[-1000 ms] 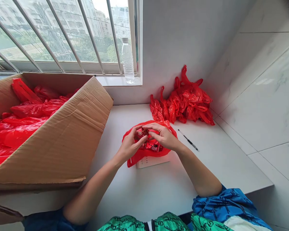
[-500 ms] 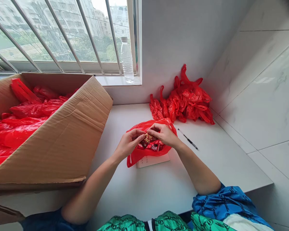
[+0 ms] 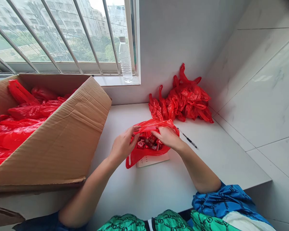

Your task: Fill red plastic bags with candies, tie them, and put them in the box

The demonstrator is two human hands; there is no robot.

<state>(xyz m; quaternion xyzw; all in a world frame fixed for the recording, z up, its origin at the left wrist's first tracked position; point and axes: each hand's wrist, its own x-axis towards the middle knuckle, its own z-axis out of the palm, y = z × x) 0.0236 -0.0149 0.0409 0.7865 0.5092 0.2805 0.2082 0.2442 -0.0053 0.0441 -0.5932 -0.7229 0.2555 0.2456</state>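
An opened red plastic bag (image 3: 136,157) lies in front of me, its mouth facing up. Inside are several small dark red and brown wrapped packets (image 3: 148,141). At the bag's left rim is my left hand (image 3: 124,142), thumb and fingers apart with nothing visible between them. My right hand (image 3: 169,136) reaches into the bag's right side, its thumb apart from the fingers over the packets; its fingertips are partly hidden. Under the bag, a pale book or box (image 3: 153,159) with printed marks shows its front edge.
A large cardboard box (image 3: 69,138) filled with red plastic bags (image 3: 26,112) stands at the left. More tied red bags (image 3: 185,99) are heaped by the wall. A black pen (image 3: 189,140) lies to the right. A water bottle (image 3: 125,61) stands on the windowsill.
The dark packet pinched between both hands has been let go among the others. My hands have moved apart, the left one leftward, and the fingers have spread.
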